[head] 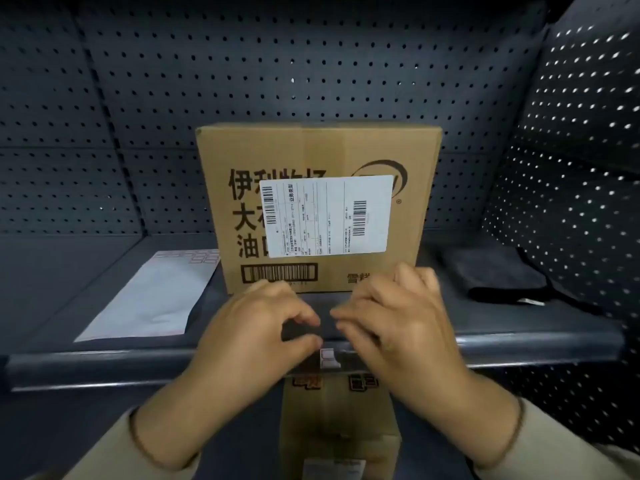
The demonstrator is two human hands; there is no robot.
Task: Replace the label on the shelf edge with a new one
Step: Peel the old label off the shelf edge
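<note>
Two hands over near shelf edge. One label on edge, centre, between hands; small, blurred, long axis unclear. Left hand fingers curled narrow, thumb touching label's top left. Right hand curled, grip unclear. One box behind; one sheet left; one cloth right

Your blurred right hand covers the right part of the small white label on the grey metal shelf edge, and its print is too small to read. You can't tell whether either hand grips it. The white shipping sticker hides part of the brown cardboard box's lettering.
</note>
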